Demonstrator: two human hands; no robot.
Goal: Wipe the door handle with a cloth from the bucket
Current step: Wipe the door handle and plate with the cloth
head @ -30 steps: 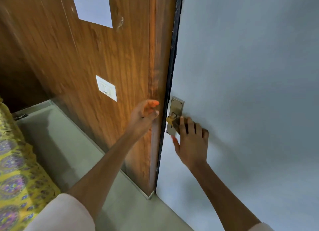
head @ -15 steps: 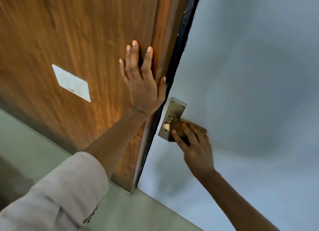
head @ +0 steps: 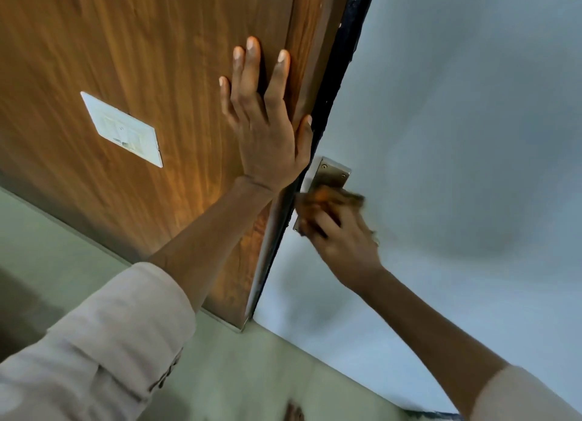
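Observation:
A brass handle plate (head: 330,173) is screwed to the pale grey door (head: 456,121) just right of its black edge. My right hand (head: 343,241) presses a brown-orange cloth (head: 327,198) against the lower part of the plate; the hand and cloth are blurred, and the lever itself is hidden under them. My left hand (head: 267,121) lies flat with fingers spread on the wooden panel (head: 157,58) left of the door edge, holding nothing. No bucket is in view.
A white switch plate (head: 122,129) is mounted on the wooden panel at the left. Pale green floor (head: 252,373) runs along the bottom. A dark small shape (head: 294,412) shows at the bottom edge.
My right hand with the cloth has shifted left and down over the plate and now looks blurred. The left hand stays flat on the wooden panel. The view has moved closer.

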